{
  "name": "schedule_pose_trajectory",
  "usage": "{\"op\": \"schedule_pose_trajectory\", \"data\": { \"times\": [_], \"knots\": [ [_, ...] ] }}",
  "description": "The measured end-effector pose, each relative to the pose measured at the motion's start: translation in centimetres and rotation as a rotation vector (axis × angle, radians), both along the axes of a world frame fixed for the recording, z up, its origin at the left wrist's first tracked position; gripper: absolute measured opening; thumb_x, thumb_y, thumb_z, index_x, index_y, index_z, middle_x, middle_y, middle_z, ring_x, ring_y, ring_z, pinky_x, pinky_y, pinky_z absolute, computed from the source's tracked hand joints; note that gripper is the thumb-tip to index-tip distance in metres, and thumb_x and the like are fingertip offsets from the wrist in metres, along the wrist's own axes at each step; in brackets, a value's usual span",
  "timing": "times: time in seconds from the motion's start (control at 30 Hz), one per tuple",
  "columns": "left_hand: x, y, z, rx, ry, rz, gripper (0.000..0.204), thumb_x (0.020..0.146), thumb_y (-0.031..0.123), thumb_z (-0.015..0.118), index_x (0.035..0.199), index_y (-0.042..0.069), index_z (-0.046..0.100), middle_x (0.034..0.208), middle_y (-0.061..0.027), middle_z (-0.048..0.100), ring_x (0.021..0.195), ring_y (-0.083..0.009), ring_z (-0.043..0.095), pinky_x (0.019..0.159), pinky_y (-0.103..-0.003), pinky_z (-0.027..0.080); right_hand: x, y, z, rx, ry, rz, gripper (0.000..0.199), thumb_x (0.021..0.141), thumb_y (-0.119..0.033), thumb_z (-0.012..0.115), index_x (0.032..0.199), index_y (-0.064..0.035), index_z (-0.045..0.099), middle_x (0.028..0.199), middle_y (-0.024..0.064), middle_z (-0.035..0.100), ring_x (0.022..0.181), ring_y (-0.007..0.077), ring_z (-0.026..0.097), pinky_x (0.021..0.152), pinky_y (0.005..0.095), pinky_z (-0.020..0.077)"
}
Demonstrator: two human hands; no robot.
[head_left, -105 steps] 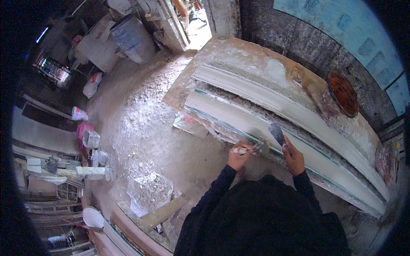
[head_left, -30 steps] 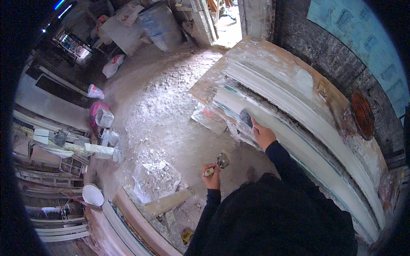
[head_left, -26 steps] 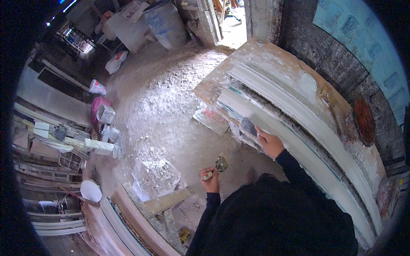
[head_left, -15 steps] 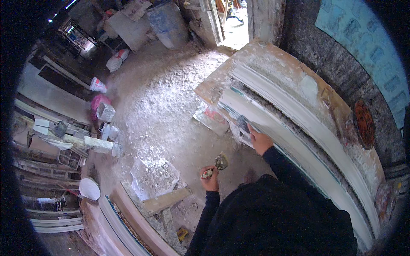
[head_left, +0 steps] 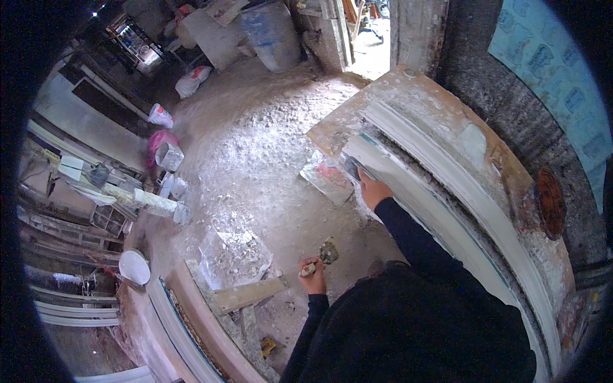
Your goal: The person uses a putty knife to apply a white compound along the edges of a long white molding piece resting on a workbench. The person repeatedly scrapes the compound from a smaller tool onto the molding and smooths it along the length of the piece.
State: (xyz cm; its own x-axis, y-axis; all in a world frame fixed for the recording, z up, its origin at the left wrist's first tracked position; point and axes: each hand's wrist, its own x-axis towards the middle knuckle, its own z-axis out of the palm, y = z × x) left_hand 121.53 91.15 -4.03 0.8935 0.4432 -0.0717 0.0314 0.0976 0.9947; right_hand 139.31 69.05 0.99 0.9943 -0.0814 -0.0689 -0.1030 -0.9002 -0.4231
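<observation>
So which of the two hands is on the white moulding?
The right hand, stretched forward onto the moulding's near end. The left hand hangs back over the floor, holding a small trowel.

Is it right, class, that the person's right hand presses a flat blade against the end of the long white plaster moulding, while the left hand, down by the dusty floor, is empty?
Not quite. In the head view the left hand is not empty: it holds a small plaster-caked trowel. The rest stands: the right hand presses a flat blade against the end of the long white plaster moulding.

Right hand's (head_left: 373,190) tool mostly hidden
</observation>
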Motion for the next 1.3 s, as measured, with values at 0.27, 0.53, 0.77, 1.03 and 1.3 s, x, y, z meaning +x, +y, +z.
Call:
{"op": "schedule_pose_trajectory", "data": {
  "times": [0.27,0.53,0.77,1.03,1.3],
  "knots": [
    [-1.9,1.3,-0.7,0.030,0.000,0.080,0.013,0.075,-0.001,0.061,0.082,0.004,0.051,0.083,-0.0083,0.058,0.068,-0.0130,0.056,0.056,-0.025,0.050,-0.3,0.3,-0.3,0.095,-0.057,-0.005,0.044,0.087,-0.024,0.042,0.130,-0.0218,0.037,0.086,0.0211,0.061,0.079,0.0394,0.058,0.074,0.0487,0.0444],
    [-1.8,0.6,0.0,0.009,-0.006,0.080,0.014,0.076,0.000,0.062,0.084,0.003,0.051,0.081,-0.0085,0.058,0.068,-0.0137,0.057,0.056,-0.025,0.050,5.9,0.7,-0.3,0.167,0.088,0.005,0.044,0.087,-0.031,0.039,0.130,-0.0212,0.037,0.097,0.0200,0.059,0.085,0.0374,0.058,0.076,0.0458,0.0447],
    [-1.2,-0.4,-0.3,-0.067,0.046,-0.027,0.012,0.076,0.001,0.063,0.083,0.003,0.053,0.082,-0.0082,0.058,0.070,-0.0153,0.058,0.060,-0.026,0.053,-1.2,-1.1,-0.6,0.166,0.053,0.045,0.044,0.088,-0.031,0.037,0.131,-0.0216,0.036,0.096,0.0189,0.060,0.086,0.0371,0.057,0.077,0.0445,0.0449],
    [1.5,-3.6,0.3,-0.063,-0.029,-0.227,0.012,0.074,-0.001,0.064,0.081,0.004,0.055,0.084,-0.0079,0.058,0.073,-0.0152,0.057,0.060,-0.027,0.052,3.9,0.4,0.5,0.145,0.126,0.030,0.043,0.088,-0.029,0.038,0.131,-0.0229,0.036,0.096,0.0192,0.059,0.085,0.0367,0.057,0.076,0.0444,0.0443],
    [0.4,-3.3,-1.0,-0.024,0.010,-0.218,0.011,0.075,-0.002,0.063,0.080,0.002,0.055,0.083,-0.0070,0.057,0.071,-0.0141,0.057,0.060,-0.026,0.051,-3.2,-3.9,-1.5,0.174,0.076,0.095,0.046,0.088,-0.030,0.039,0.133,-0.0221,0.033,0.092,0.0220,0.058,0.084,0.0384,0.056,0.074,0.0457,0.0439]
  ]
}}
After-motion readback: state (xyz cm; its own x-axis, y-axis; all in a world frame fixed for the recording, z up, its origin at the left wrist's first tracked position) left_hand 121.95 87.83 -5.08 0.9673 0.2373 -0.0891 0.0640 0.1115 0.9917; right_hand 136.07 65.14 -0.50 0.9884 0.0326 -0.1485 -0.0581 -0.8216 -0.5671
